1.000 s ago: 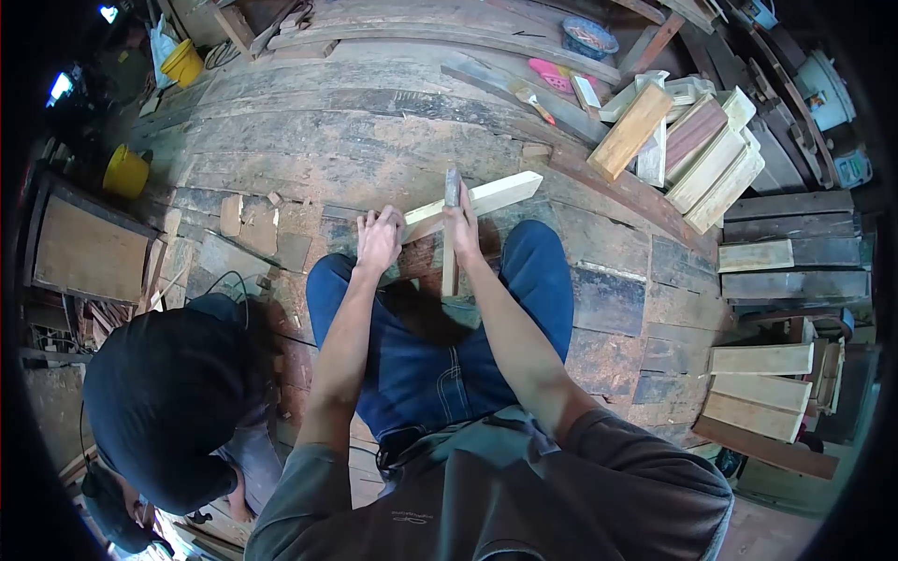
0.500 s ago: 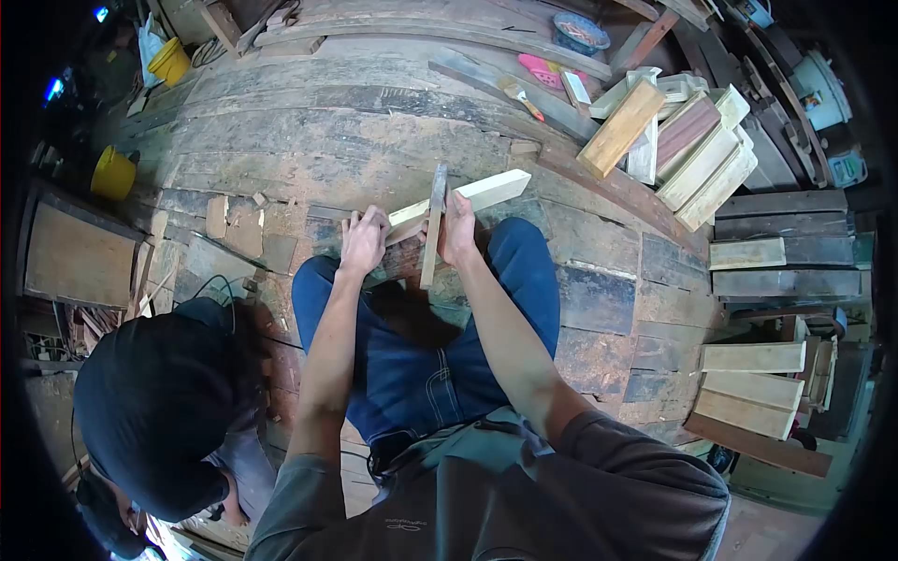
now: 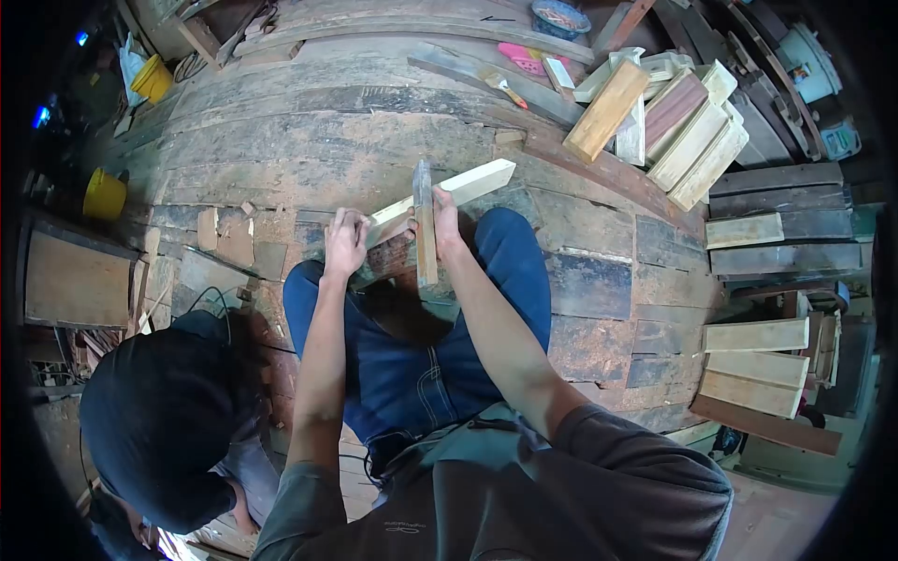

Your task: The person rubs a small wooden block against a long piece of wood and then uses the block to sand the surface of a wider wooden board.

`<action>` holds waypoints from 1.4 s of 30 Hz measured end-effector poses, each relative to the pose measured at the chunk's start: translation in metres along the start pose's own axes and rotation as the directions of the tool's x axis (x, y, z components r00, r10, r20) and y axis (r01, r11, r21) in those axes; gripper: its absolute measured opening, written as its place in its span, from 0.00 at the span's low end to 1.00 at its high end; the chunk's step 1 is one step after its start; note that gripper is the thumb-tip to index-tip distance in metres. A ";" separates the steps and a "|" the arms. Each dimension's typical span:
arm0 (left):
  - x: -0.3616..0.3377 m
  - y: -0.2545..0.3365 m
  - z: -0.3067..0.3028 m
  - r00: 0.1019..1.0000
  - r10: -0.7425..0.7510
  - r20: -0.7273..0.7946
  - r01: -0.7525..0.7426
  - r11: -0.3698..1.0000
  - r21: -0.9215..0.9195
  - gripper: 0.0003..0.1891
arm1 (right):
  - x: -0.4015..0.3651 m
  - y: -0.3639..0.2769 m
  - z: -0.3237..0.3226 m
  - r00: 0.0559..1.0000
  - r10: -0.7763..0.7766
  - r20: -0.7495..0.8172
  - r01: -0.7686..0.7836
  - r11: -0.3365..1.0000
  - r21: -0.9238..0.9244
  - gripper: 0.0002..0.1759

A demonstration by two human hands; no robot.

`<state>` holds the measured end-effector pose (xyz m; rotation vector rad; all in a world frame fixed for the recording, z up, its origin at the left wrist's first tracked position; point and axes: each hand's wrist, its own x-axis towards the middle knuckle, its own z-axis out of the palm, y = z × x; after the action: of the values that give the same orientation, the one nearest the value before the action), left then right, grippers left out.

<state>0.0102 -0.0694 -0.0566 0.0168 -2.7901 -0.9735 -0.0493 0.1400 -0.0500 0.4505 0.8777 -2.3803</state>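
A pale wooden bar (image 3: 477,181) lies slantwise in front of my knees, its far end rising to the right. My left hand (image 3: 347,241) has its fingers closed over the bar's left end. Across the bar stands a narrow wooden slat (image 3: 426,245), seen nearly edge-on, with a greyer upper part. My right hand (image 3: 446,217) is wrapped round this slat from the right, and fingertips show on its left side. Whether the right hand also grips the bar behind the slat is hidden.
A person in a dark head covering (image 3: 159,421) sits close on my left. Stacked wooden boards (image 3: 687,140) lie at the front right, near a paintbrush (image 3: 506,90) and a pink object (image 3: 522,58). More boards (image 3: 758,360) are at far right. Sawdust covers the plank floor (image 3: 309,140).
The view has shifted slightly, so most things sit a little farther left. Both hands keep their hold; the slat looks turned more upright across the bar.
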 end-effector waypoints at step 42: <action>-0.040 0.091 -0.001 0.975 0.055 -0.213 -0.106 0.966 -0.236 0.37 | -0.015 0.019 0.039 0.988 0.088 -0.124 -0.129 0.918 -0.376 0.32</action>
<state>0.0544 0.0045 -0.0061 -0.0289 -2.4477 -1.2159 -0.0305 0.1079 -0.0238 0.4545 1.2986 -2.0307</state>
